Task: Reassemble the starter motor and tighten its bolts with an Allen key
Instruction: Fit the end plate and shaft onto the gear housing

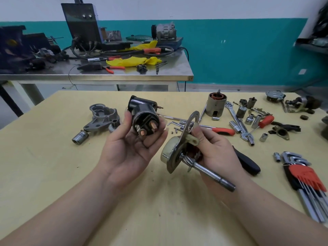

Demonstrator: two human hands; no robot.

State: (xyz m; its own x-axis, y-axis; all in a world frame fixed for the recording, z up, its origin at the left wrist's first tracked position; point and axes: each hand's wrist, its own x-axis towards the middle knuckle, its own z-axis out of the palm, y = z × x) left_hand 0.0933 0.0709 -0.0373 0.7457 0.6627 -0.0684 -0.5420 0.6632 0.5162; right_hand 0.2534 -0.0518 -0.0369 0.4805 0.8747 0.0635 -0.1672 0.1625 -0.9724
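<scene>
holding two starter parts above the yellow table [53,174], mid-reassembly: right hand [216,150] is gripping the plate-and-shaft assembly [179,153], left hand [131,148] is cradling the black solenoid [144,118]; mating them likely follows, allen key set [301,178] lying untouched.

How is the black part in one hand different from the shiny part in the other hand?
The black solenoid is a stubby dark cylinder with copper studs; the plate-and-shaft part is a flat silvery plate with a long steel shaft. The solenoid sits in the left hand; the right hand grips the plate-and-shaft part. Both are off the table.
</scene>
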